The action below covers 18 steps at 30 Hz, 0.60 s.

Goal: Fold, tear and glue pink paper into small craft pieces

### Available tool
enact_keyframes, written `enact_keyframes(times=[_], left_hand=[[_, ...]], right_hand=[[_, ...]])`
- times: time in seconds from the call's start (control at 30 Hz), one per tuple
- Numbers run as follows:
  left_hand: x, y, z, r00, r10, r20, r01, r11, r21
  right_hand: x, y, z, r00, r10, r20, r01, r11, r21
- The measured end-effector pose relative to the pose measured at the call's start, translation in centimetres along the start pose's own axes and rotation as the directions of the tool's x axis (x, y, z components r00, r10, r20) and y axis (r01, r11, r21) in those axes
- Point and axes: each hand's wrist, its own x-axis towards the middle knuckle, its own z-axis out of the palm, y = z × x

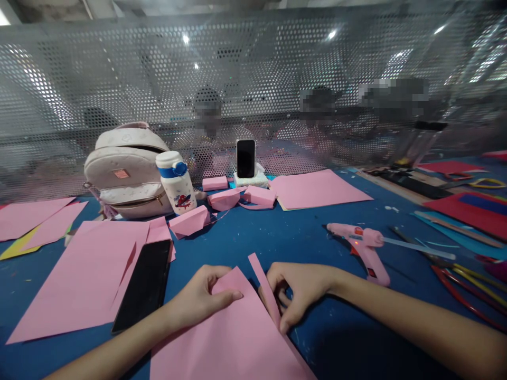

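Pink sheet: a pink paper sheet is laid flat on the blue worktop, directly in front of the person, its upper edge lifted between both hands.
Left hand: the left hand is rested on the sheet's upper left corner; the fingers are curled together and pinched on the paper edge, the thumb stretched along the top.
Right hand: the right hand is set at the sheet's right edge; the fingers are bent and pressed together on a narrow folded strip, which is stood up from the paper.
Near left: a black phone is laid face up on a larger pink sheet, just beside the left forearm.
Near right: a pink glue gun is laid on its side, apart from the right hand.
Far side: a white backpack, a white bottle with a blue band, small pink paper boxes and an upright phone are seen before a perforated metal screen.
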Motion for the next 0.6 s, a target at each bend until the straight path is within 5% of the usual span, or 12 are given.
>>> enact_keyframes(times=[0.4,0.6], left_hand=[[-0.02,0.57,0.08,1.0,0.008,-0.009,-0.008,1.0,0.018],[-0.05,0.42,0.05,1.0,-0.007,-0.008,0.007,1.0,-0.001]], right_hand=[[0.04,0.03,0.13,0.992,-0.123,0.004,0.122,0.988,0.09],[-0.1,-0.37,0.09,0.999,-0.04,0.017,0.039,0.998,0.051]])
